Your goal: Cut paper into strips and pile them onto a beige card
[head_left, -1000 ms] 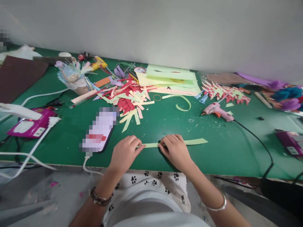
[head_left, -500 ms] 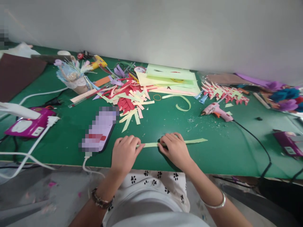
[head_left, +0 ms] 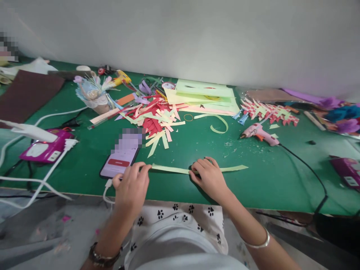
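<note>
Head view, then: what has just changed at your hands?

My left hand (head_left: 131,185) has slid outward, from partway along the pale green strip (head_left: 170,169) to its left end, just beside the phone (head_left: 116,167).

And your right?

My right hand (head_left: 208,176) hasn't shifted. Its fingers are curled down over the strip's middle with the thumb against them, so I have it held there, the other end poking out past my knuckles.

Is the left gripping?

I can't tell from this. Thumb and forefinger meet the strip's tip, the other fingers loosely bent; whether they pinch it or only touch it doesn't show.

What does that mean for the work?

More of the strip lies bare between my hands, nearly straight, low over the bench (head_left: 168,191) in front of me. I'd judge the right hand is the anchor while the left works along the length.
</note>
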Tool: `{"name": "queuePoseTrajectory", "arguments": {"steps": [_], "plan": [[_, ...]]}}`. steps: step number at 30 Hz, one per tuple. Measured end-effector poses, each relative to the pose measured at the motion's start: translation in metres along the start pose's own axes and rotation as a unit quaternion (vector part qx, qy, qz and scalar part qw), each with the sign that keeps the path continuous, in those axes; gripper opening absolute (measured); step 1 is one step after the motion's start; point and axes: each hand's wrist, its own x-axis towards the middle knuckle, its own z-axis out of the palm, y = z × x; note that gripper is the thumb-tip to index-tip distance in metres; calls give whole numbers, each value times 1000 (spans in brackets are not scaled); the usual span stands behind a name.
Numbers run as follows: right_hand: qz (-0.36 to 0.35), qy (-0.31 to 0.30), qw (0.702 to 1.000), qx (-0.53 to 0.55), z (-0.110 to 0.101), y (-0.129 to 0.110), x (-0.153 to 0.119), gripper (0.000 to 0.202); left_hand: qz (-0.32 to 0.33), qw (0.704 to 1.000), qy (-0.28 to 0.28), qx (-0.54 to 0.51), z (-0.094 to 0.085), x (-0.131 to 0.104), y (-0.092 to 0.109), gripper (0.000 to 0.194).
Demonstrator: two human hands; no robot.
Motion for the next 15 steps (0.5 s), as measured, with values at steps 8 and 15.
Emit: {"name": "queuePoseTrajectory", "arguments": {"steps": [8,15], "plan": [[-18,7,1000,-12,1,0,-1,15,9,1000,2,-11,-17,45,-32,36],[-14,30,999,-6,4,-1,-3,15,-30,999,-15,-5,-6,71,-35,40]]}}
